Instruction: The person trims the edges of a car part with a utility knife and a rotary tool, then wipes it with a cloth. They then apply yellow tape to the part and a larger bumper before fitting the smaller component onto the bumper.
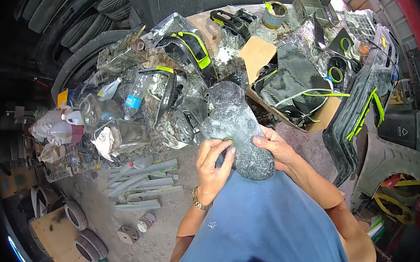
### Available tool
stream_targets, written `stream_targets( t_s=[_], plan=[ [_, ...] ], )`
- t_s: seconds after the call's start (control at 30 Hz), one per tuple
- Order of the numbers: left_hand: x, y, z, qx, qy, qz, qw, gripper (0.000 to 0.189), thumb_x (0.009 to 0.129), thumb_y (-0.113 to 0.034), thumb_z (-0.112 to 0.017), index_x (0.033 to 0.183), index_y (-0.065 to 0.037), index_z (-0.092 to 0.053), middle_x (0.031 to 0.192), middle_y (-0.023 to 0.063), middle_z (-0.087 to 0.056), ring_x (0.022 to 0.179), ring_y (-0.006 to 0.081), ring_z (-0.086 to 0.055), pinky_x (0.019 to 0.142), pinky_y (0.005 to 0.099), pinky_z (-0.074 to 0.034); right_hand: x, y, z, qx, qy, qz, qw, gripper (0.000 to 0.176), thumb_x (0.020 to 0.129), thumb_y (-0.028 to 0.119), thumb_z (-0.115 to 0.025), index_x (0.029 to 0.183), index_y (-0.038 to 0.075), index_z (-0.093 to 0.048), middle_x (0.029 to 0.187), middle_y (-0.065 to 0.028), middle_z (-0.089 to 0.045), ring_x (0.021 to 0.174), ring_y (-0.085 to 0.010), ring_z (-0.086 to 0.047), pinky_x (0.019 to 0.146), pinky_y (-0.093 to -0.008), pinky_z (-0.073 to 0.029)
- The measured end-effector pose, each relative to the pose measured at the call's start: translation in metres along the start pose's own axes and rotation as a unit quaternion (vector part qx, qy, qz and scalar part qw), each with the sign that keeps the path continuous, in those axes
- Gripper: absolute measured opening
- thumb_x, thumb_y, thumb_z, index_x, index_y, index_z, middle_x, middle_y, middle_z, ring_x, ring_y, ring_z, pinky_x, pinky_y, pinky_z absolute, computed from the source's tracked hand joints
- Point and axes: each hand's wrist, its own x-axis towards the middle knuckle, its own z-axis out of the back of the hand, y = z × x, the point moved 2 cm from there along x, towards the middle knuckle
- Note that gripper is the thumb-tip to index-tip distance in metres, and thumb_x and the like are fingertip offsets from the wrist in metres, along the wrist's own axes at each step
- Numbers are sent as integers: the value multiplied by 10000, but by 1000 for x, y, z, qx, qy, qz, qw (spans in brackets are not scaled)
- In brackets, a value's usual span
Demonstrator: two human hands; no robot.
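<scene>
A grey, dusty, scratched panel (242,129) with rounded ends is held in front of my body, its lower end against the blue shirt. My right hand (279,149) grips the panel's right edge, thumb on top and fingers beneath. At its left edge my left hand (211,168) is closed in a pinch, with a small green strip (228,139) showing at the fingertips. The strip looks like tape, and the fingers partly hide it. A watch (201,200) is on the left wrist.
An open cardboard box (327,116) holds carbon-patterned parts. Dark trim with lime tape (197,52) lies on the cluttered bench, near a water bottle (134,99) and tin can (274,16). A long bumper (341,142) stands right. Grey strips (140,181) and tyres (75,215) lie lower left.
</scene>
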Motion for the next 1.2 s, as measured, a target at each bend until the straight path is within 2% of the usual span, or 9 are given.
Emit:
stream_targets(
  t_s=[0.3,0.43,0.5,0.6,0.7,0.83,0.9,1.03,1.2],
  plan=[
    [7,1,7,17,18,-46,999,212,740,78,-686,934,-5,-661,853,84,-578,753,185,-570,663,283,-465,0,4,-5,-10,-11,-10,1000,498,847,193,-680,1272,35,-475,1149,-77,-609,1009,-144,-610,869,-304,-507],
    [10,0,8,-7,25,-12,1000,221,734,77,-690,939,-1,-660,865,88,-576,760,190,-574,662,285,-467,0,5,-4,-24,-11,-12,1000,512,839,198,-687,1275,36,-472,1158,-76,-606,1014,-143,-608,872,-303,-505],
    [12,0,7,-6,29,-20,999,223,721,16,-706,935,-18,-653,855,91,-569,761,239,-569,675,327,-459,0,6,-6,-25,-17,-3,1000,524,830,204,-697,1274,38,-473,1164,-73,-604,1019,-139,-605,880,-304,-502],
    [15,-5,10,-2,48,-16,999,254,711,46,-720,953,1,-656,878,98,-571,777,205,-579,660,292,-466,1,7,-5,-25,-11,-3,1000,538,826,209,-702,1278,38,-467,1170,-73,-601,1026,-137,-603,888,-305,-499],
    [14,-7,16,-21,47,-42,998,285,702,31,-728,975,-6,-653,880,98,-572,784,212,-576,670,298,-465,2,5,-3,-21,-8,-6,1000,553,821,210,-708,1283,36,-460,1172,-75,-601,1028,-140,-604,891,-307,-500],
    [12,-1,21,-1,-20,-53,998,308,696,32,-726,992,-13,-651,886,101,-575,783,229,-570,673,312,-465,4,4,-6,-21,5,0,1000,560,819,208,-710,1286,33,-455,1172,-79,-602,1028,-149,-607,891,-309,-502],
    [14,0,18,119,-46,-104,986,306,696,34,-724,990,-21,-657,888,104,-577,770,243,-563,663,328,-464,5,3,-7,-16,3,-4,1000,555,816,199,-712,1283,33,-460,1171,-81,-603,1031,-153,-606,897,-312,-499],
    [11,2,13,197,-70,-142,968,315,692,20,-739,991,-26,-650,907,90,-588,768,247,-572,654,344,-464,6,3,-8,-16,1,-4,1000,550,815,190,-712,1281,33,-465,1172,-79,-603,1037,-152,-604,904,-313,-496],
    [8,2,10,182,-100,-142,968,282,690,30,-736,953,-25,-649,910,93,-586,781,249,-573,661,347,-468,7,1,-8,-19,3,2,1000,543,814,182,-713,1277,32,-472,1172,-73,-605,1040,-150,-602,911,-313,-493]
  ],
)
